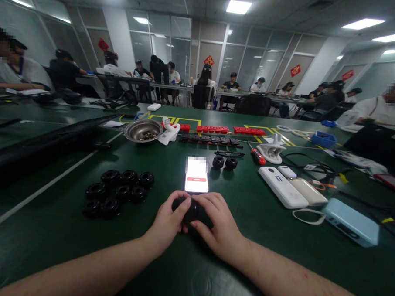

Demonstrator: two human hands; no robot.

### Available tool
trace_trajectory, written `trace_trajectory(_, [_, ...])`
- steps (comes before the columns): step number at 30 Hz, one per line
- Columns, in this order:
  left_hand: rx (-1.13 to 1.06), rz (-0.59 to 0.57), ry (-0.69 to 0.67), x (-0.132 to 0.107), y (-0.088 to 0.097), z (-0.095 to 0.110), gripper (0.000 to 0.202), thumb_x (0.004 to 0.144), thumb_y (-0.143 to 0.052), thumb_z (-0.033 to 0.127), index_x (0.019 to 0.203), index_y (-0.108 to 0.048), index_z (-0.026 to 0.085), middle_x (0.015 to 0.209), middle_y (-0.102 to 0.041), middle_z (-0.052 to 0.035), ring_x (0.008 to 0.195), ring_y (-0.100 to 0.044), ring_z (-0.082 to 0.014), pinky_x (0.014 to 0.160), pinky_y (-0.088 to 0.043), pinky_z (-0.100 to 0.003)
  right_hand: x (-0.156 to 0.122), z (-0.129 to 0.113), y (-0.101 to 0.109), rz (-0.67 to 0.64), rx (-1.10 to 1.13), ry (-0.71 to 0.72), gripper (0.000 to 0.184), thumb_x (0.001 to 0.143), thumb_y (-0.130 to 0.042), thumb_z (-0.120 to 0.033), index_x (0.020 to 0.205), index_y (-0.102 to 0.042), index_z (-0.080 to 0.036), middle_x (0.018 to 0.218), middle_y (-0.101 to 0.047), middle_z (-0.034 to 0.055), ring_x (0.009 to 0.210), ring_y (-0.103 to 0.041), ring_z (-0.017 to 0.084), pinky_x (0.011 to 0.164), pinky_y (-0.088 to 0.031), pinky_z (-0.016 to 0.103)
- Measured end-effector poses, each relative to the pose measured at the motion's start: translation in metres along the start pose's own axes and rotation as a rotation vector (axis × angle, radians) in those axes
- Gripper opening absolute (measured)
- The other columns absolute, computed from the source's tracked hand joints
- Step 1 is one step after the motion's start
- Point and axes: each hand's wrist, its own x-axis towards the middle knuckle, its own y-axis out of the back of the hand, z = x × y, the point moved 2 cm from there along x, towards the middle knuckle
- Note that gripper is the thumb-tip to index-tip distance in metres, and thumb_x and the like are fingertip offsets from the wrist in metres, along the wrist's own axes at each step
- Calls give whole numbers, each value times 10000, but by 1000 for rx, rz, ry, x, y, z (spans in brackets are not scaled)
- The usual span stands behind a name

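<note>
In front of me, my left hand [168,216] is wrapped round a black round part [191,210], its thumb lying on top. My right hand [221,219] closes on the same part from the other side, with its fingertips over the top and its thumb low. Between them the fingers hide much of the part, so its exact kind does not show. Just beyond the hands lies a phone [196,185] with a lit screen. To the left sit several black ring-like parts [122,191] in rough rows. Two more black round parts [224,162] rest right of the phone.
Farther back stand a metal bowl [142,132] with small pieces, a black strip of modules [211,140] and red trays [213,129]. A red-handled screwdriver [258,156], a white power bank [282,187] and a light-blue box [351,222] lie at the right. People sit at tables behind.
</note>
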Motion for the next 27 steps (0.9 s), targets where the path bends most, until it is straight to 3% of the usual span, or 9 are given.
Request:
trace_trajectory(5, [-37,45,-31,-4,0,4,260,720,-488,412,857,-449,195,669,-493,52,423,-469,-60,357,-356,-162,-2,2,-1,47,-20,-43,479,750,-553,-360,1162,-400,-173,1088,-504,85,998,-429,238,871,-342,417])
trace_trajectory(7, [-16,28,-28,-5,0,5,259,717,-494,408,860,-454,196,675,-493,51,439,-476,-66,372,-369,-169,-2,5,-2,46,0,-86,391,770,-514,-414,1078,-461,-179,1001,-540,78,935,-461,240,822,-370,422])
trace_trajectory(10, [16,-32,-17,-4,-1,5,267,712,-504,413,854,-461,191,675,-496,49,461,-501,-79,397,-391,-182,0,7,-3,16,12,-108,241,784,-514,-384,917,-525,-183,865,-562,60,847,-483,225,766,-394,400])
trace_trajectory(15, [22,-31,13,-1,0,2,283,740,-438,454,815,-462,182,600,-474,53,414,-469,-84,357,-356,-185,1,0,-2,3,12,-16,352,746,-584,-237,1071,-463,-183,1014,-530,67,951,-448,214,841,-367,378])
trace_trajectory(20, [-1,-6,-39,-6,1,9,216,743,-474,387,825,-473,188,730,-489,21,573,-512,-105,408,-384,-174,-1,0,-1,29,4,-64,483,706,-621,-349,1115,-432,-176,1052,-512,78,970,-443,238,855,-352,415])
trace_trajectory(24, [5,-35,-16,-7,0,9,236,734,-488,399,841,-468,189,716,-482,30,556,-500,-100,436,-408,-189,-1,5,-3,3,2,-118,289,741,-586,-348,959,-518,-170,881,-556,59,844,-480,221,757,-399,392])
trace_trajectory(27, [-4,-43,-14,-3,-1,5,284,741,-455,447,847,-460,184,672,-481,38,490,-481,-92,409,-394,-195,0,3,-3,5,19,-65,316,750,-580,-258,1040,-486,-175,956,-544,67,896,-466,212,784,-395,374])
